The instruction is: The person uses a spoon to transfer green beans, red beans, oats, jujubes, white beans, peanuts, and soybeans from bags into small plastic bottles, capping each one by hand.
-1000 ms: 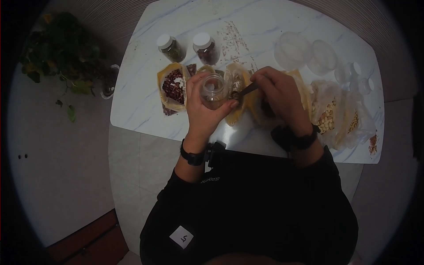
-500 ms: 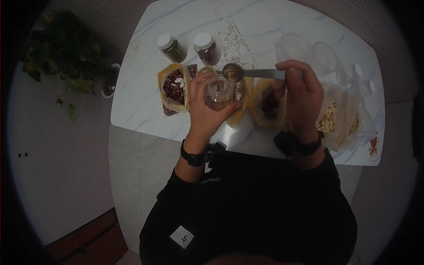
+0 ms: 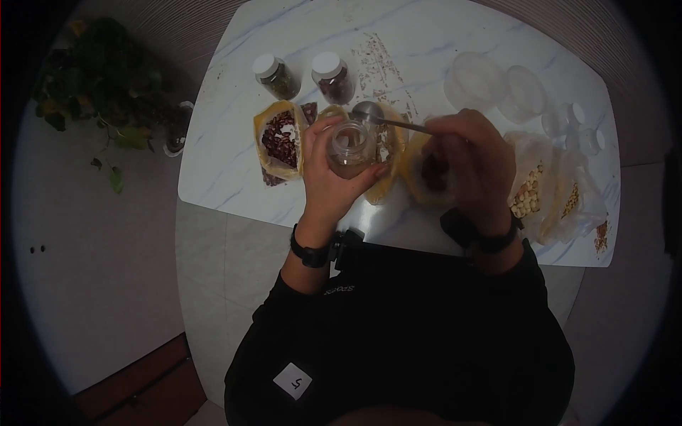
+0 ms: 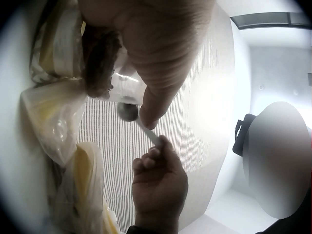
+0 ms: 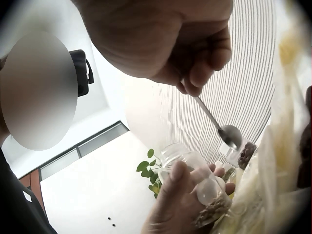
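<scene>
In the head view, my left hand (image 3: pixel 330 184) grips an uncapped clear jar (image 3: pixel 348 169), its mouth facing up. The right wrist view shows brownish pieces (image 5: pixel 214 212) low in that jar. My right hand (image 3: pixel 483 167) pinches the handle of a metal spoon (image 3: pixel 405 126). The spoon's bowl (image 5: pixel 231 136) is held just beyond the jar's mouth, above the opened bags, and looks silvery. Partly behind the jar lies an open yellow-edged bag (image 3: pixel 387 181). Beneath my right hand is another bag (image 3: pixel 419 188) with dark contents.
An open bag of dark red beans (image 3: pixel 279 142) lies left of the jar. Two white-lidded filled jars (image 3: pixel 281 79) stand behind. Bags of pale nuts or beans (image 3: pixel 527 192) lie right, with clear empty containers (image 3: pixel 472 82) behind them. Crumbs (image 3: pixel 376 60) dot the table (image 3: pixel 305 28).
My right hand has lifted the spoon from beside the jar and drawn back right. Half a second ago its bowl showed brown contents; now it looks silvery and lies slightly left. My left hand barely moved.
</scene>
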`<state>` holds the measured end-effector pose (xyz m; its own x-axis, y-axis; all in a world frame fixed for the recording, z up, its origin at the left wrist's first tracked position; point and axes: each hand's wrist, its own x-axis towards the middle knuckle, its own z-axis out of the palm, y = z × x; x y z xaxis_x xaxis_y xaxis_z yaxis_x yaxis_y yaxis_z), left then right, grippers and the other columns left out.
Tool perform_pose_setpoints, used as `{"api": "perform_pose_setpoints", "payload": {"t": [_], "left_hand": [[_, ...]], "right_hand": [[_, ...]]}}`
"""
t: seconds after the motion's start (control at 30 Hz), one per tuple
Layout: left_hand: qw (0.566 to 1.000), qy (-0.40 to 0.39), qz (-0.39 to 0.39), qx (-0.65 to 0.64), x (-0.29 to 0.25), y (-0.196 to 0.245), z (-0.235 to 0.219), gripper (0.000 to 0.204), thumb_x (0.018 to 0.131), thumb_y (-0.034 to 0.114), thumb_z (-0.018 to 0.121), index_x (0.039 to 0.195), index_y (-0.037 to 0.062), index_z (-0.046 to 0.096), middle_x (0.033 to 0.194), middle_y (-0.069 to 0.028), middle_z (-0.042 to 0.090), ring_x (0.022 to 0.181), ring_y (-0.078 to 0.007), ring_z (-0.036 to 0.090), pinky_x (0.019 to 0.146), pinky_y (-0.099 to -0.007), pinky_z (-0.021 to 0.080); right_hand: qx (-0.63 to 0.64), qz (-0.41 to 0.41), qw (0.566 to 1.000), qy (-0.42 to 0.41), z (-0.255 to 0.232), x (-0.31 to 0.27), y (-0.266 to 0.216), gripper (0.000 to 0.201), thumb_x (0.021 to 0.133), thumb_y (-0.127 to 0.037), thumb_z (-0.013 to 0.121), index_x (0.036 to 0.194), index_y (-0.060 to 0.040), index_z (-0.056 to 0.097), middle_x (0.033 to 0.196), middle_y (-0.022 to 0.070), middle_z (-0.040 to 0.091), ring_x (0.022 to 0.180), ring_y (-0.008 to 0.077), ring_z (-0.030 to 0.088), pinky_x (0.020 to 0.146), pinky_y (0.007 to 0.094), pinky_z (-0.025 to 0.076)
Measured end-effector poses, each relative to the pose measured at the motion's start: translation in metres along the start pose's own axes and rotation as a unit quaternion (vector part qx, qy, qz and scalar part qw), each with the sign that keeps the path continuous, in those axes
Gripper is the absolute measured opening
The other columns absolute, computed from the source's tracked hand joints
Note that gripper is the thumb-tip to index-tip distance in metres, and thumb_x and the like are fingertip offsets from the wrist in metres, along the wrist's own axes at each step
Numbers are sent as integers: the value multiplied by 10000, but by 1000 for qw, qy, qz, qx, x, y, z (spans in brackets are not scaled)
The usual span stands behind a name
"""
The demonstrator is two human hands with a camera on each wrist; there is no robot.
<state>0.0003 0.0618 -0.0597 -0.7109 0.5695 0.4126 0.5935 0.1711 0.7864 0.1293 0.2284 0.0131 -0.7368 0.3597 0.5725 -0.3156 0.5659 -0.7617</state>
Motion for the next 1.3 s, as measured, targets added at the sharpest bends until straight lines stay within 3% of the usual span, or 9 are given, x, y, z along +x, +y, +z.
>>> {"api": "perform_pose_setpoints", "payload": {"t": [0.03, 0.37, 0.57, 0.77, 0.83, 0.87, 0.93, 1.17, 1.3], "left_hand": [[1000, 9, -2, -22, 0, 0, 1, 742, 589, 250, 889, 1199, 32, 528, 1237, -129, 473, 1154, -294, 499, 957, -388, 450], [996, 35, -20, -78, -2, -4, 2, 723, 594, 251, 889, 1188, 24, 545, 1227, -119, 480, 1126, -280, 517, 957, -373, 448], [995, 34, -20, -87, -3, -6, 3, 728, 596, 254, 891, 1191, 20, 544, 1227, -121, 482, 1134, -280, 515, 964, -374, 445], [996, 33, -12, -80, -1, -5, 3, 725, 591, 256, 895, 1182, 19, 550, 1221, -119, 484, 1134, -278, 515, 969, -371, 442], [996, 33, -18, -85, -2, -4, 3, 723, 590, 254, 896, 1180, 19, 552, 1222, -118, 484, 1135, -276, 515, 971, -369, 441], [995, 33, -24, -90, -2, -3, 3, 721, 590, 253, 896, 1179, 19, 553, 1222, -117, 484, 1136, -274, 515, 972, -367, 441], [995, 32, -26, -90, -1, -2, 3, 723, 590, 251, 897, 1181, 19, 552, 1223, -118, 483, 1138, -273, 514, 972, -368, 441], [998, 20, -13, -56, -1, -3, 1, 742, 588, 242, 896, 1202, 23, 540, 1233, -123, 471, 1146, -274, 506, 966, -371, 446], [999, 16, -5, -50, -1, -2, 1, 753, 586, 239, 895, 1211, 26, 535, 1238, -122, 467, 1147, -275, 505, 962, -372, 449]], "right_hand": [[-1, 98, 995, 23, 0, -2, -2, 134, 895, -54, 602, 1018, -48, 657, 818, 93, 637, 706, 225, 613, 621, 318, 480], [-156, 51, 984, -75, 18, -5, 27, 148, 924, -126, 570, 980, -12, 644, 866, 140, 664, 769, 314, 641, 690, 353, 500], [-136, 114, 976, -122, 19, -7, 27, 162, 919, -146, 571, 956, -9, 649, 857, 161, 663, 778, 331, 644, 686, 365, 501], [-86, 175, 970, -146, 21, -6, 27, 190, 935, -163, 538, 945, -6, 646, 736, 126, 657, 658, 243, 642, 614, 324, 483], [-29, 254, 956, -141, 18, -4, 29, 199, 951, -178, 527, 946, -21, 649, 662, 57, 629, 596, 137, 599, 568, 274, 456], [-30, 254, 956, -141, 15, -1, 27, 199, 951, -178, 527, 946, -21, 649, 662, 57, 629, 596, 137, 599, 568, 274, 456], [37, 368, 921, -120, 9, 4, 21, 195, 960, -195, 529, 954, -43, 650, 634, -3, 588, 573, 68, 543, 540, 230, 425], [89, 351, 932, -38, -2, 6, 25, 195, 974, -206, 525, 969, -51, 644, 647, -10, 569, 575, 52, 497, 551, 195, 400], [174, 248, 951, 64, -1, 3, 23, 205, 995, -212, 508, 1014, -60, 645, 695, -26, 591, 592, 23, 492, 511, 188, 396]]}}
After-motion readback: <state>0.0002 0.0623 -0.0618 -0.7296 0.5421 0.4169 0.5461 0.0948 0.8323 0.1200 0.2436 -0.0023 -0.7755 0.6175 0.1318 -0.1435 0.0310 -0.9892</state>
